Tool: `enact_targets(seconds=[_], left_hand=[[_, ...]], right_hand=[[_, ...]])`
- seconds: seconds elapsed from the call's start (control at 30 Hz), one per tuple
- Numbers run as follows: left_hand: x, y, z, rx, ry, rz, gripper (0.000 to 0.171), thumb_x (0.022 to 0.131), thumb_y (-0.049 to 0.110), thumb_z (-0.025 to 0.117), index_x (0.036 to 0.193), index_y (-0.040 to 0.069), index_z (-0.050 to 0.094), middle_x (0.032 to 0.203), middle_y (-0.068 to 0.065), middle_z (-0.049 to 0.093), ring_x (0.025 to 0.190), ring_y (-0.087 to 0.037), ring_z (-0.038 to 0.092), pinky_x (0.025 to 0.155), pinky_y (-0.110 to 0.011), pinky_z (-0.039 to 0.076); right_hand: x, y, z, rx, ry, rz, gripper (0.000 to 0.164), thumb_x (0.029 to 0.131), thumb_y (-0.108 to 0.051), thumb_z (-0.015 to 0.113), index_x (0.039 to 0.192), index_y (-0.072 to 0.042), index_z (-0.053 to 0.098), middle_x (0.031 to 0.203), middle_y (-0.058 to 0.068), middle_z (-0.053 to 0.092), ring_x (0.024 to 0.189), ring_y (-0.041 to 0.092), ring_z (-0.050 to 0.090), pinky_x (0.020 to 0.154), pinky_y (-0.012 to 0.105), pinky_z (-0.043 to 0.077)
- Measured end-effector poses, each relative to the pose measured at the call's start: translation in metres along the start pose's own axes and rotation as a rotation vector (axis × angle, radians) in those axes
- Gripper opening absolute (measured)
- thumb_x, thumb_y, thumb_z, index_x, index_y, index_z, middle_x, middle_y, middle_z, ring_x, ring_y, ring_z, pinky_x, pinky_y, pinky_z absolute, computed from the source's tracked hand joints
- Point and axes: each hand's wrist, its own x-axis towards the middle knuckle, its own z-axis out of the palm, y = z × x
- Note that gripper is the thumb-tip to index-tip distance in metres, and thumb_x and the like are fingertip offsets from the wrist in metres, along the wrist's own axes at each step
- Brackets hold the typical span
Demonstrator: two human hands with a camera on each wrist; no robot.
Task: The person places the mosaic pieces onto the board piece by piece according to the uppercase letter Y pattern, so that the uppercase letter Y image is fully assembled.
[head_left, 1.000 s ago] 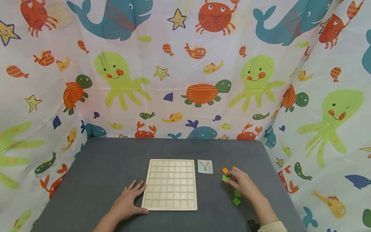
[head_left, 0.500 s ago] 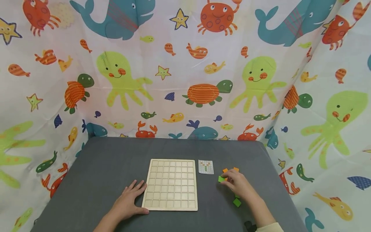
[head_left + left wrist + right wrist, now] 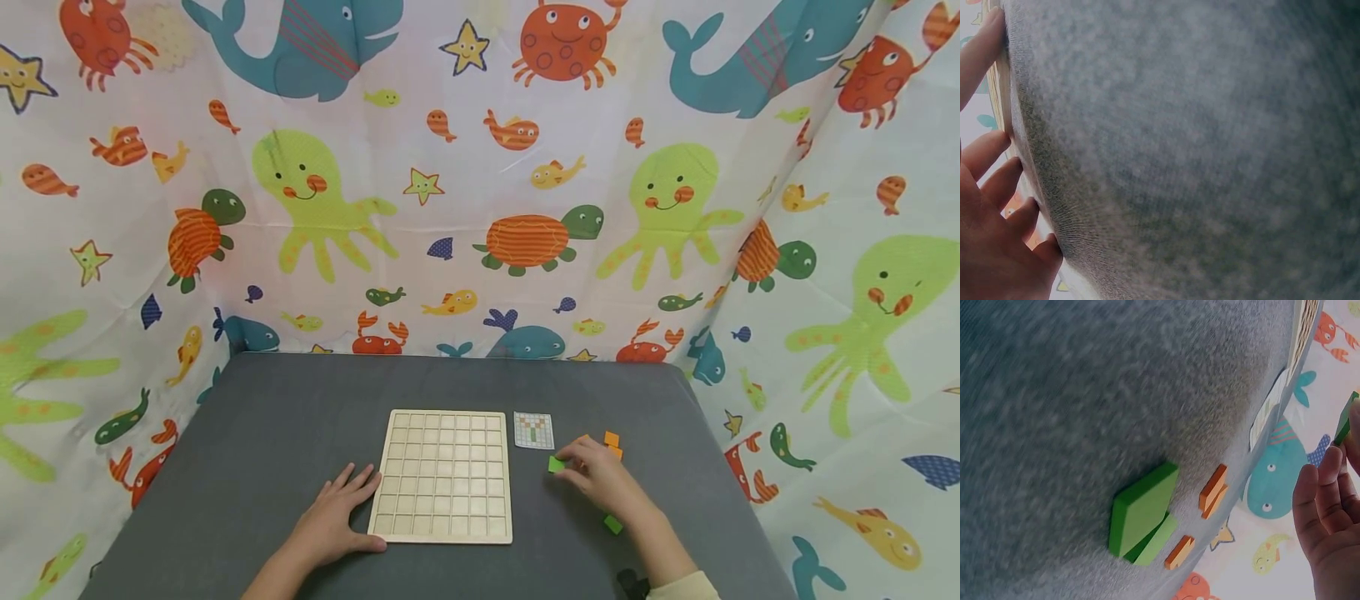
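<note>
My right hand pinches a green square tile between thumb and fingers, just right of a small patterned card. In the right wrist view the same green tile shows at the fingertips, above the table. My left hand rests with spread fingers at the left edge of a wooden grid board, its thumb by the near left corner. The left wrist view shows the fingers along the board's edge. The board's cells hold no tiles.
Orange tiles lie behind my right hand, partly hidden by it. A green tile lies under the right forearm; the right wrist view shows two overlapping green tiles. A dark object sits by the right sleeve. Patterned cloth surrounds the grey table.
My right hand has moved left from the loose tiles with the green tile in its fingers, uncovering some orange tiles behind it. The left hand stays at the board.
</note>
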Motion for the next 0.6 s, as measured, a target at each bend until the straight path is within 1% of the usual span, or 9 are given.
enact_targets(seconds=[0.23, 0.5, 0.6], left_hand=[[0.0, 0.001, 0.0, -0.012, -0.006, 0.003, 0.117, 0.056, 0.069, 0.086, 0.154, 0.019, 0.045, 0.163, -0.006, 0.035, 0.154, -0.041, 0.018, 0.119, -0.069, 0.016], [0.0, 0.0, 0.0, -0.014, -0.001, -0.001, 0.118, 0.055, 0.069, 0.086, 0.154, 0.018, 0.046, 0.164, -0.006, 0.035, 0.154, -0.041, 0.018, 0.12, -0.068, 0.016], [0.0, 0.0, -0.001, -0.015, -0.004, -0.007, 0.118, 0.055, 0.069, 0.086, 0.154, 0.019, 0.045, 0.164, -0.005, 0.034, 0.155, -0.04, 0.017, 0.12, -0.067, 0.015]], right_hand=[[0.005, -0.008, 0.005, -0.009, -0.05, 0.088, 0.019, 0.084, -0.018, 0.084, 0.101, -0.018, 0.076, 0.093, -0.009, 0.062, 0.073, 0.004, 0.05, 0.062, 0.02, 0.047], [0.007, -0.011, 0.013, 0.017, -0.076, 0.066, 0.02, 0.085, -0.021, 0.083, 0.104, -0.017, 0.076, 0.093, -0.007, 0.061, 0.073, 0.003, 0.049, 0.063, 0.02, 0.046], [0.008, -0.012, 0.014, 0.023, -0.067, 0.059, 0.02, 0.084, -0.021, 0.083, 0.103, -0.017, 0.076, 0.093, -0.008, 0.061, 0.073, 0.003, 0.049, 0.064, 0.021, 0.047]])
